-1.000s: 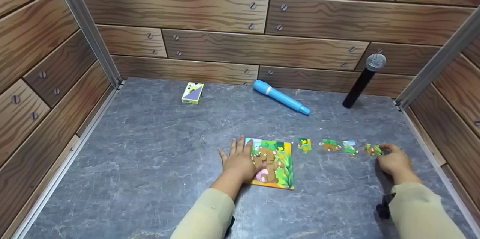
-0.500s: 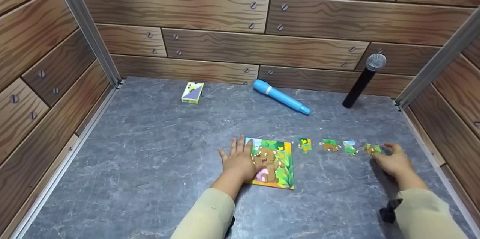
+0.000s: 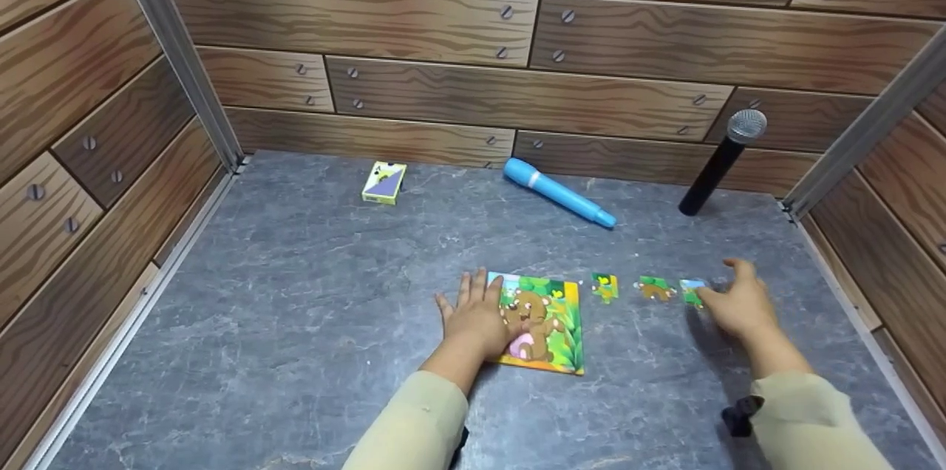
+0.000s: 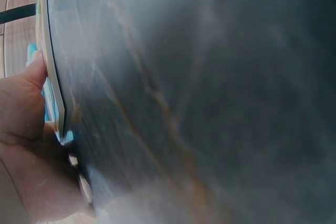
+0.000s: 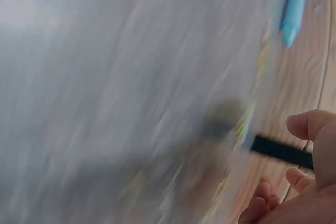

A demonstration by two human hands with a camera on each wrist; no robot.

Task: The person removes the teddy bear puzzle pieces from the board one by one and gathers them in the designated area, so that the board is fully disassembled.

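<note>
A bear jigsaw puzzle (image 3: 550, 337) lies on the grey tabletop in the head view. My left hand (image 3: 473, 318) rests flat on its left side with the fingers spread. To the puzzle's right lie loose jigsaw pieces in a row: one with a yellow patch (image 3: 604, 287), a brown and green one (image 3: 655, 289), and a blue and green one (image 3: 691, 291). My right hand (image 3: 741, 307) hovers at the row's right end, thumb near the blue and green piece. In the right wrist view its thumb (image 5: 304, 124) stands apart from the fingers, nothing between them.
A card box (image 3: 383, 182) lies at the back left. A blue marker-shaped object (image 3: 559, 193) lies at the back middle. To its right a black microphone (image 3: 715, 168) stands upright. Wood-patterned walls (image 3: 414, 19) enclose the table's back and sides.
My right hand has left the rightmost piece and moved left, now hiding the spot where that piece lay. The left hand stays on the puzzle. The head view has shifted slightly.
</note>
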